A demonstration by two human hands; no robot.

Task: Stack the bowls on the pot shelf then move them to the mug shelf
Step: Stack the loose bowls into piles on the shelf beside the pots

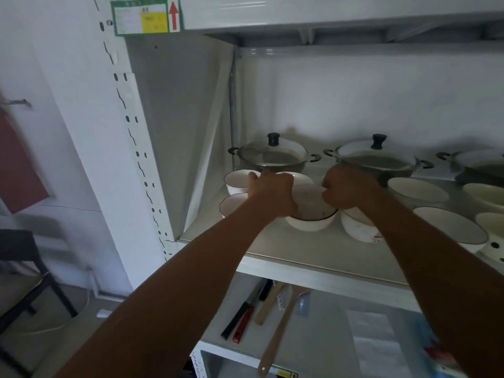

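Observation:
On the pot shelf point(313, 257) a white bowl with a dark rim point(311, 214) sits between my two hands. My left hand point(272, 192) grips its left rim and my right hand point(346, 186) grips its right rim, fingers curled. More white bowls stand around it: one at the back left point(237, 181), a wavy-edged one point(231, 205) at the left, one behind point(300, 178), and a small one point(357, 227) under my right wrist. Further right lie several shallow bowls point(417, 189), point(450, 225). The mug shelf is out of view.
Lidded pots point(272, 156), point(376, 159), point(477, 165) line the back of the shelf. The shelf below holds knives point(242, 317) and a wooden spatula point(278, 331). A white upright post point(131, 148) bounds the left. A dark chair point(24, 268) stands at the far left.

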